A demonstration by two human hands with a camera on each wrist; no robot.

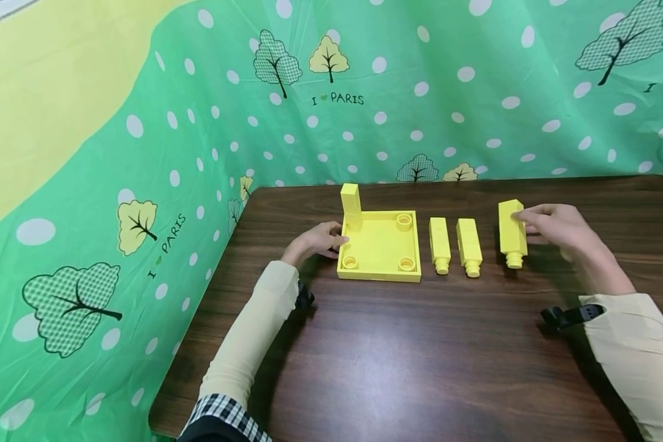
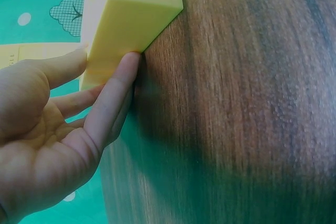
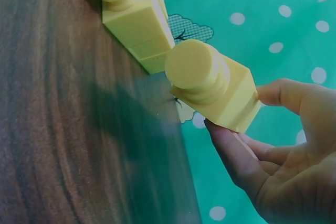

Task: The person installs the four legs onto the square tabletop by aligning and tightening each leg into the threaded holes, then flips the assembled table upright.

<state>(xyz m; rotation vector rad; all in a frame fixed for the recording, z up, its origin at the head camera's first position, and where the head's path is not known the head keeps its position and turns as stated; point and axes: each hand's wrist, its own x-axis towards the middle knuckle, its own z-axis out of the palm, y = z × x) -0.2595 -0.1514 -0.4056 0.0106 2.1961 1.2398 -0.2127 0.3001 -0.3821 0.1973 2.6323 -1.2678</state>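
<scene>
Gripped the shallow square yellow plastic tray point(image 1: 378, 245) by its left edge with the left hand point(image 1: 316, 241), on the dark wood-grain table point(image 1: 364, 356). Well apart from it, pinched a square-sided yellow plastic leg point(image 1: 511, 230) between thumb and fingers of the right hand point(image 1: 558, 230), pointing its round stub point(image 1: 514, 261) nearward. Had a matching upright yellow leg point(image 1: 351, 202) at the tray's far-left corner, round yellow sockets point(image 1: 404, 221) bare at the other three, and two spare yellow legs point(image 1: 439, 242) lying to the right. Probably called for bracing the tray without tipping it, holding the leg by its body to leave the stub uncovered, and squaring stub to socket before pressing.
</scene>
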